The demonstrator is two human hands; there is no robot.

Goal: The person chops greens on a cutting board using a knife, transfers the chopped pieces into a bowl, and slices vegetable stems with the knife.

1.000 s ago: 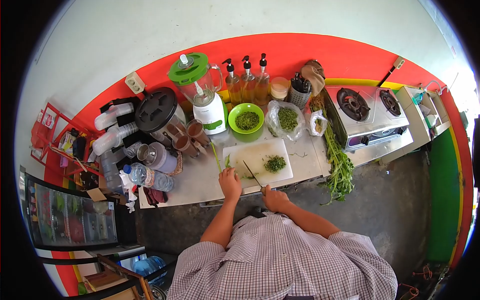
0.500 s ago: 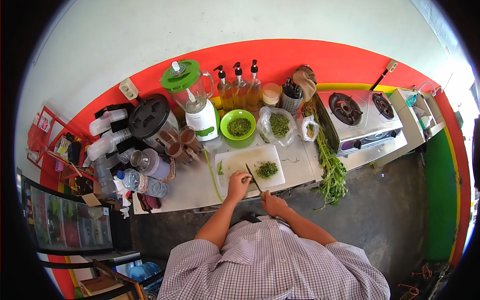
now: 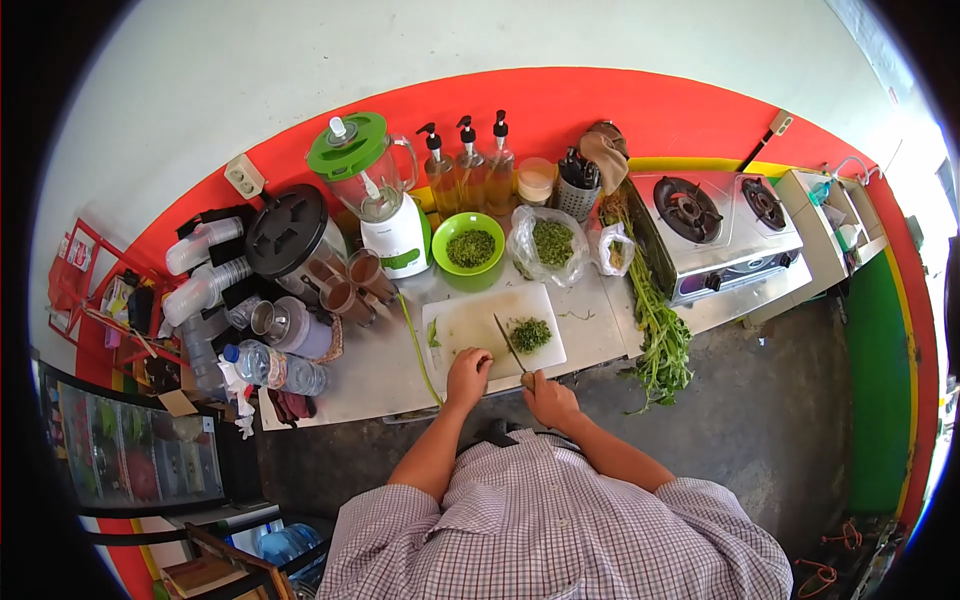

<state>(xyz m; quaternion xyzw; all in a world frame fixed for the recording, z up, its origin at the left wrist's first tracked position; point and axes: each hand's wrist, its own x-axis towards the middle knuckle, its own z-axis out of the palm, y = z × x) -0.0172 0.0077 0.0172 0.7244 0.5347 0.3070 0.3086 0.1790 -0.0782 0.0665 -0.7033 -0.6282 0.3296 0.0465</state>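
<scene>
My right hand (image 3: 551, 400) is closed round the handle of a knife (image 3: 508, 341), whose blade points away over a white cutting board (image 3: 475, 318). Just right of the blade lies a small heap of chopped greens (image 3: 529, 335). My left hand (image 3: 469, 375) rests at the board's front edge, left of the knife and apart from it. Its fingers are curled, and whatever is under them is hidden. A few loose green leaves (image 3: 432, 333) lie on the board's left side, and a long green stalk (image 3: 418, 350) lies beside the board.
Behind the board stand a green bowl (image 3: 468, 250) and a plastic bag (image 3: 549, 246), both with chopped greens. A blender (image 3: 385, 215), pump bottles (image 3: 470, 170) and a gas stove (image 3: 715, 235) line the wall. Leafy stalks (image 3: 660, 350) hang over the counter edge. A water bottle (image 3: 280, 370) lies left.
My left hand has moved slightly left and toward me, away from the knife blade. The knife stays beside the chopped heap in my right hand. The view has shifted a little.
</scene>
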